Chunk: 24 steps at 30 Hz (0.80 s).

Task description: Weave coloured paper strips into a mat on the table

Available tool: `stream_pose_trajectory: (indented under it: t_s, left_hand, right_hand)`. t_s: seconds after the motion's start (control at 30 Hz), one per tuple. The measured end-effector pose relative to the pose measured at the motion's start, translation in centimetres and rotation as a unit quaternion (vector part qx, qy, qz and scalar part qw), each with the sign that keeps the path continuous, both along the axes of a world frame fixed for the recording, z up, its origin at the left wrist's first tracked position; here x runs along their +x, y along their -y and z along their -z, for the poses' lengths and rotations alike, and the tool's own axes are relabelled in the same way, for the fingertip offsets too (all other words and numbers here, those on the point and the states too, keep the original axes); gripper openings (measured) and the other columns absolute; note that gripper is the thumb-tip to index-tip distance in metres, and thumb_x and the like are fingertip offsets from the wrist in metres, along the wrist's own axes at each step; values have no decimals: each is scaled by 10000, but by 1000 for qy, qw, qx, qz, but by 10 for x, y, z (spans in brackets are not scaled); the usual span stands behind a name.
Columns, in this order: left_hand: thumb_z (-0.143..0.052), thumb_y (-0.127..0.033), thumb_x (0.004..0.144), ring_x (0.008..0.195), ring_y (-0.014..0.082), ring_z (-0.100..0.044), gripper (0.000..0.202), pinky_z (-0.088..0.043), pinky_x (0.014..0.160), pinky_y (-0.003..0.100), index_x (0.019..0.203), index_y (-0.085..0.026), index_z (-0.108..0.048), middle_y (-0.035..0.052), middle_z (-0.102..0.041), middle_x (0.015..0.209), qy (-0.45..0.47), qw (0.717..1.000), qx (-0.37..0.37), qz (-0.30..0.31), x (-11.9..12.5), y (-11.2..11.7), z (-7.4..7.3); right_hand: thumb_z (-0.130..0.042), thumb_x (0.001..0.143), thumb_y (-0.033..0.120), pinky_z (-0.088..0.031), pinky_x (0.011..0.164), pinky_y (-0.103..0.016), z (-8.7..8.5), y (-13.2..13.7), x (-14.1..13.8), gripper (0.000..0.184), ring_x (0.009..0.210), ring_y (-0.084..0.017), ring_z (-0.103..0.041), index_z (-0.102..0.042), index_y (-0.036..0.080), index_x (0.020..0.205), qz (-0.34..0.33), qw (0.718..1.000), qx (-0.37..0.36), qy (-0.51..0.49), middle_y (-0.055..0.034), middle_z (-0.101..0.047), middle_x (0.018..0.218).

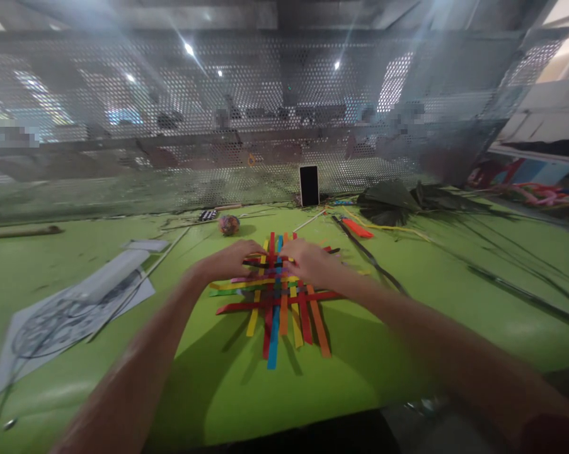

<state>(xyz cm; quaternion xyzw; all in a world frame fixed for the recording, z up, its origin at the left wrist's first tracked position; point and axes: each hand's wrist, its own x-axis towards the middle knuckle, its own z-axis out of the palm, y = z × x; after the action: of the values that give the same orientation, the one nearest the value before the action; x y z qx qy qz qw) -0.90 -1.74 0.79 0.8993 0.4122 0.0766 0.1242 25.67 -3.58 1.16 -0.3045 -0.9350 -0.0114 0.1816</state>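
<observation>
A loose weave of flat coloured strips [284,315] lies on the green table in front of me. Red, blue, orange and yellow strips run away from me, crossed by red, green, yellow, purple and black ones. At its far left edge, the curled fingers of my left hand [232,261] close around a black strip [268,265]. My right hand [310,261] bends over the far right part of the weave, its fingers closed down on the strips. The right fingertips are partly hidden, so which strip they grip is unclear.
Printed sheets [67,315] and a thin stick [137,287] lie left. A multicoloured ball [229,225] and an upright dark-screened tablet [309,186] stand behind the weave. Large dark leaves [388,198], an orange piece [357,227] and long dark strips [525,293] lie right. A perforated screen [265,139] closes the back.
</observation>
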Motion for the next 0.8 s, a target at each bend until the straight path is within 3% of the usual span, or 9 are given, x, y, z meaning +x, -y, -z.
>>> stream_pose_trajectory:
  t_s: [0.1, 0.33, 0.53, 0.8]
  left_hand:
    - [-661, -488, 895, 1249, 314, -639, 479, -475, 1108, 386, 1291, -223, -713, 101, -713, 1342, 8, 1000, -15, 9, -3, -3, 5]
    - [-737, -561, 831, 1297, 346, -628, 628, -472, 1140, 408, 1369, -240, -679, 89, -685, 1424, 18, 999, -26, -18, -11, -12, 18]
    - [-702, -617, 868, 1354, 354, -597, 651, -445, 1179, 426, 1388, -226, -677, 108, -663, 1456, 5, 1000, -14, -10, -8, -12, 20]
    - [-618, -720, 890, 1475, 363, -488, 766, -349, 1253, 483, 1480, -230, -601, 141, -542, 1594, -7, 999, -11, -35, -8, -7, 28]
  right_hand:
    - [-612, 1032, 206, -457, 1091, -388, 15, 13, -15, 227, 1212, -244, -631, -728, 108, 1201, -31, 999, 9, 27, -166, -721, 1276]
    - [-606, 1044, 464, -443, 1111, -463, 29, 10, -17, 510, 1286, -337, -561, -644, 84, 1383, 113, 989, 26, 95, -202, -664, 1356]
    - [-499, 1091, 470, -463, 1062, -450, 31, 13, -16, 493, 1251, -326, -585, -631, 113, 1403, 135, 984, 8, 119, -178, -679, 1331]
    - [-496, 1092, 432, -461, 1061, -453, 36, 12, -17, 453, 1269, -318, -578, -635, 132, 1401, 138, 986, -3, 97, -168, -672, 1375]
